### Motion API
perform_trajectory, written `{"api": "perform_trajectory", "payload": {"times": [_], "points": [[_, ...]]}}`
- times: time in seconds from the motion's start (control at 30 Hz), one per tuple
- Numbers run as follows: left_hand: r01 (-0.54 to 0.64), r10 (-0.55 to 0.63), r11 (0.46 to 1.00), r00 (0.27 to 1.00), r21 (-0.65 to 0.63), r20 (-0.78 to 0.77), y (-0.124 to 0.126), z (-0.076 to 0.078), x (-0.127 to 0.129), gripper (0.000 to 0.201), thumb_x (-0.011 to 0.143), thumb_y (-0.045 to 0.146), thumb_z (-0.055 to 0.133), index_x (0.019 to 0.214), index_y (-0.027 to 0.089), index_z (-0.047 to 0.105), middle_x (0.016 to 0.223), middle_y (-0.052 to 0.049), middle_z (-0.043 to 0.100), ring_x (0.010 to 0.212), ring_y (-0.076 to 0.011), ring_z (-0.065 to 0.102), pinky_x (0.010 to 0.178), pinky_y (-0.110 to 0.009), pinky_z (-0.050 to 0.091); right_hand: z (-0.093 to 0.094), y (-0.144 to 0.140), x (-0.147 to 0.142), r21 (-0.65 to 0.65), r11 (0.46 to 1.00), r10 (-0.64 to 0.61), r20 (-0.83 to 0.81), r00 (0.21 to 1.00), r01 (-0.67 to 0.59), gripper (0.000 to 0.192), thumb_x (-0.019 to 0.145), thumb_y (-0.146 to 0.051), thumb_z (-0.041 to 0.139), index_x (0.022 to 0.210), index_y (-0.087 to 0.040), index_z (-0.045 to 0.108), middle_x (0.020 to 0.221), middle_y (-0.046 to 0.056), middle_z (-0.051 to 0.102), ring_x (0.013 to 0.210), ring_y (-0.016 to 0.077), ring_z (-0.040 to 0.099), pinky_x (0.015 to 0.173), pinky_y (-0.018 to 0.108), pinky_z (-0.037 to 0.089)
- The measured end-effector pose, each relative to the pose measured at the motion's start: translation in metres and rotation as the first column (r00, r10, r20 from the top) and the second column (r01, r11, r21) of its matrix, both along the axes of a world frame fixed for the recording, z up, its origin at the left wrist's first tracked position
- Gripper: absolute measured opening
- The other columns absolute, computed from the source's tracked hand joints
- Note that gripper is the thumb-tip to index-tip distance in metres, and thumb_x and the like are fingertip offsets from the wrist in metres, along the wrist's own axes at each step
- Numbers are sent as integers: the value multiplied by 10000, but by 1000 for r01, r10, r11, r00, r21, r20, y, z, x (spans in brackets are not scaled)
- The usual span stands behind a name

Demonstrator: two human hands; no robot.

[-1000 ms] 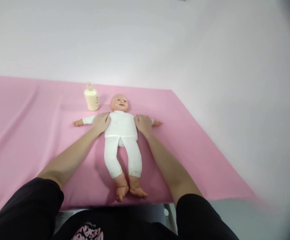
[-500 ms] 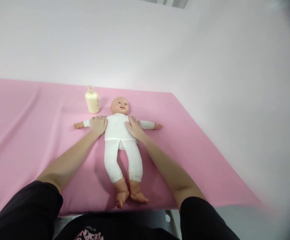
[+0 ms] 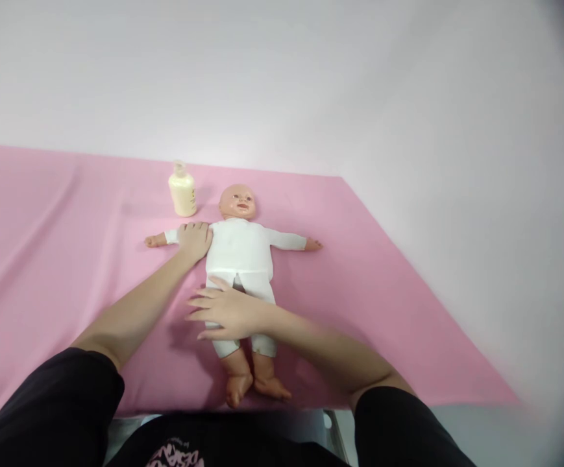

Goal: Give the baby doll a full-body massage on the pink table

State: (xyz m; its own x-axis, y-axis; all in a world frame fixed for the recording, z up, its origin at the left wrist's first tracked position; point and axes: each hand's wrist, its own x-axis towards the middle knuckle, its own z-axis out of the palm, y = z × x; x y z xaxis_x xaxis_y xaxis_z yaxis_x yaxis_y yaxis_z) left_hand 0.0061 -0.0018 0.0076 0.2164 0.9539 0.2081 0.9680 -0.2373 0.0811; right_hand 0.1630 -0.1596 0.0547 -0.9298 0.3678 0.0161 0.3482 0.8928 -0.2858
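One doll (image 3: 241, 246), white suit, supine, arms spread; left hand (image 3: 195, 239) flat on shoulder, right hand (image 3: 226, 312) fingers spread over thighs; bottle (image 3: 183, 190) label unreadable.

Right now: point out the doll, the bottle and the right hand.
doll (image 3: 239, 250), head view, on its white chest.
bottle (image 3: 183, 194), head view, on its cream body.
right hand (image 3: 228, 312), head view, on the back of the hand.

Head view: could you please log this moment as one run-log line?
left hand: flat on doll shoulder | right hand: open across doll's legs | bottle: upright beside head | surface: pink sheet
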Motion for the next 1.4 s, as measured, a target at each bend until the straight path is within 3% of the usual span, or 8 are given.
{"api": "perform_trajectory", "payload": {"times": [0.17, 0.4, 0.63, 0.8, 1.0, 1.07, 1.23, 1.4], "points": [[2, -2, 1000, 1000, 12, -8, -2, 1, 1, 485, 1055, 322, 285, 1213, 103, 688, 1259, -180, 720, 1141, -371, 617, 953, -504, 385, -10, 55, 27, -31, 940, -340, -94, 936, 339, 440, 1062, -423, 486, 1425, -225, 636, 1607, 114, 512, 1551, 270, 391, 1307, 542, 188], [7, -7, 1000, 998, 5, 69, 0, -2, -2, 497, 1049, 331, 283, 1260, 123, 682, 1310, -179, 708, 1191, -368, 612, 1022, -518, 399, -47, 124, 90, -112, 670, -723, -323, 611, 734, 550, 1060, -373, 373, 1573, -200, 464, 1648, 91, 454, 1544, 242, 394, 1295, 455, 279], [285, -247, 944, 944, -167, 216, -33, 12, 39, 682, 1052, 446, 351, 1650, 123, 289, 1730, -169, 237, 1606, -374, 220, 1271, -586, 206, -63, 133, 106, 0, 445, -864, -262, 429, 896, 515, 1084, -352, 310, 1466, -125, 570, 1432, 158, 659, 1336, 285, 584, 1190, 447, 365], [761, -739, 622, 649, -185, 184, -97, 25, 64, 595, 1072, 527, 358, 1570, 219, 465, 1666, -119, 405, 1594, -331, 284, 1291, -632, 81, -61, 133, 100, 56, 429, -862, -272, 427, 901, 488, 1084, -307, 308, 1434, -125, 596, 1405, 142, 683, 1305, 267, 602, 1157, 388, 372], [962, -923, 213, 255, -168, 288, -140, 30, 68, 471, 1066, 480, 473, 1445, 237, 612, 1545, -80, 578, 1540, -242, 412, 1313, -481, 178, -60, 136, 107, 117, 307, -918, -226, 326, 944, 449, 1066, -255, 317, 1248, -150, 713, 1283, 133, 748, 1198, 263, 654, 1163, 418, 333], [941, -889, 291, 333, -172, 313, -135, 31, 69, 459, 1086, 450, 419, 1466, 260, 592, 1561, -70, 562, 1543, -230, 409, 1315, -486, 180, -59, 136, 113, 150, 267, -930, -218, 295, 952, 444, 1056, -250, 326, 1175, -143, 740, 1233, 140, 764, 1163, 264, 663, 1197, 449, 287], [625, -579, 767, 772, -146, 262, -90, 24, 66, 576, 1093, 429, 297, 1594, 174, 423, 1681, -140, 368, 1601, -270, 289, 1317, -549, 160, -60, 134, 127, 174, 203, -947, -213, 238, 964, 468, 1034, -245, 326, 1065, -112, 773, 1167, 162, 777, 1099, 265, 675, 1243, 507, 219], [322, -251, 933, 903, -160, 349, -39, 6, 39, 595, 1075, 439, 282, 1634, 243, 346, 1732, -75, 258, 1629, -295, 194, 1304, -600, 158, -69, 138, 136, 171, 193, -926, -293, 237, 966, 486, 1023, -258, 321, 1019, -108, 783, 1088, 172, 782, 1033, 255, 672, 1238, 546, 231]]}}
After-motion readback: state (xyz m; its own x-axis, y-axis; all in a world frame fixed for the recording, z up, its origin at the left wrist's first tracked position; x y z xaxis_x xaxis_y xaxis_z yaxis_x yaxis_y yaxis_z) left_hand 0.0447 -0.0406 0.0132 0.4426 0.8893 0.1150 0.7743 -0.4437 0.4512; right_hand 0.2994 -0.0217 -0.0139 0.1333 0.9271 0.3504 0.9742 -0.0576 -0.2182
